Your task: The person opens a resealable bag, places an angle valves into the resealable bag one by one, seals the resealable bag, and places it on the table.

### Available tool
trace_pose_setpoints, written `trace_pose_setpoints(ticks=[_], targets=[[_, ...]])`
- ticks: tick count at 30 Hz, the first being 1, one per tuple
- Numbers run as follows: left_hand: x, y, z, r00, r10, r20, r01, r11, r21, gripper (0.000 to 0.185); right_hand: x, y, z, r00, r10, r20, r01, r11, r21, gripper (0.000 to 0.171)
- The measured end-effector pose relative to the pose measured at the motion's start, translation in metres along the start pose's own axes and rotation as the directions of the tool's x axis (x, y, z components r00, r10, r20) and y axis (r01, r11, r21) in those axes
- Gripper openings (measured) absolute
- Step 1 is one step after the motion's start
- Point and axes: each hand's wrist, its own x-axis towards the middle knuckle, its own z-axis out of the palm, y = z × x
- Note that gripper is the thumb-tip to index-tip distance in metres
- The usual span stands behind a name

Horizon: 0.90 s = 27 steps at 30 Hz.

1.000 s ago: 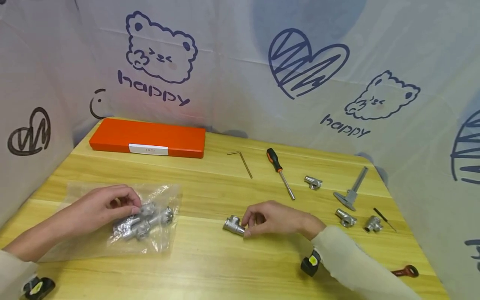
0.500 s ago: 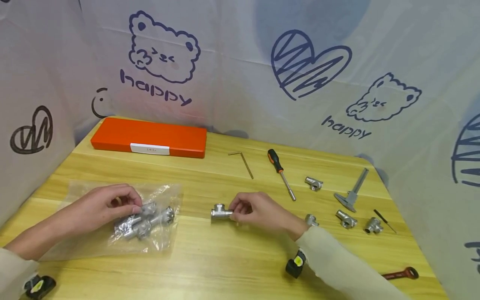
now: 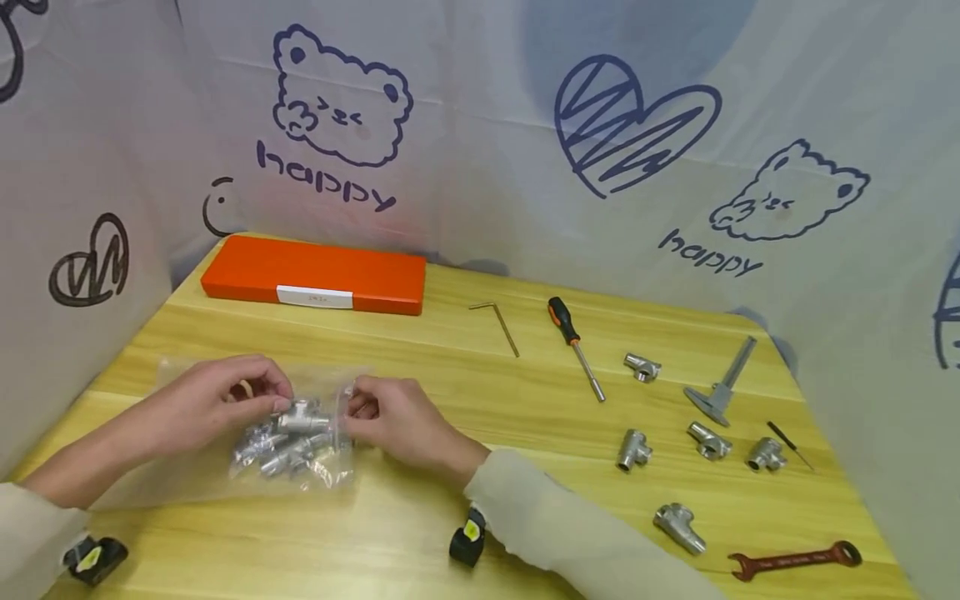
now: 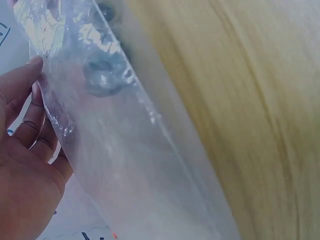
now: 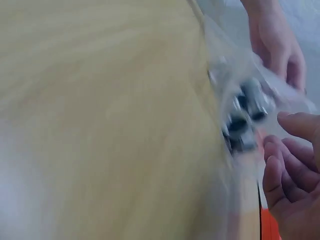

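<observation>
A clear plastic bag [image 3: 180,479] lies at the left of the table with several metal tee pipe fittings [image 3: 303,419] inside. My left hand [image 3: 217,400] pinches the bag's upper edge between thumb and fingers; the left wrist view shows this plastic bag [image 4: 140,165] hanging from that hand [image 4: 30,160]. At the bag's right end is my right hand [image 3: 408,425], by its mouth. From the right wrist, this hand [image 5: 300,170] has loosely bent fingers and a thumb held apart, with no fitting between them. The fittings [image 5: 245,112] there are blurred behind plastic.
Several loose tee fittings [image 3: 634,451] lie on the right half of the table. Around them are a caliper [image 3: 722,392], a small black screwdriver [image 3: 787,443] and a red wrench [image 3: 795,562]. Farther back are an orange case [image 3: 315,271], a hex key [image 3: 504,325] and a screwdriver [image 3: 573,346].
My right hand has moved left, carrying a tee fitting to the bag; that fitting now lies among the others inside. My left hand keeps its hold. The view has shifted slightly.
</observation>
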Motion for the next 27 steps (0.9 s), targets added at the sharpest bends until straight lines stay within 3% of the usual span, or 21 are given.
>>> trace_pose_setpoints(ticks=[4, 9, 13, 17, 21, 27], targets=[[0.003, 0.003, -0.001, 1.0, 0.016, -0.012, -0.015, 1.0, 0.016, 0.009, -0.018, 0.01, -0.027, 0.995, 0.045, -0.088, -0.044, 0.999, 0.011, 0.021], [-0.001, 0.0, -0.003, 0.999, 0.016, -0.033, -0.015, 1.0, 0.027, 0.01, -0.074, 0.039, -0.1, 0.987, 0.064, -0.151, -0.082, 0.99, -0.117, 0.018], [-0.004, -0.003, -0.005, 0.999, 0.019, -0.048, -0.017, 0.999, 0.039, 0.012, -0.128, 0.063, -0.16, 0.98, 0.109, -0.164, -0.149, 0.955, -0.256, 0.017], [-0.002, -0.004, -0.004, 0.999, 0.023, -0.042, -0.021, 0.999, 0.042, 0.012, -0.179, 0.091, -0.206, 0.981, 0.134, -0.138, -0.178, 0.906, -0.384, 0.015], [0.0, -0.003, -0.002, 0.999, 0.026, -0.038, -0.025, 0.999, 0.042, 0.013, -0.21, 0.111, -0.23, 0.991, 0.127, -0.048, -0.135, 0.892, -0.432, 0.023], [0.003, -0.003, 0.002, 0.998, 0.044, -0.033, -0.043, 0.999, 0.032, 0.013, -0.223, 0.119, -0.235, 0.987, 0.137, 0.083, -0.093, 0.913, -0.397, 0.037]])
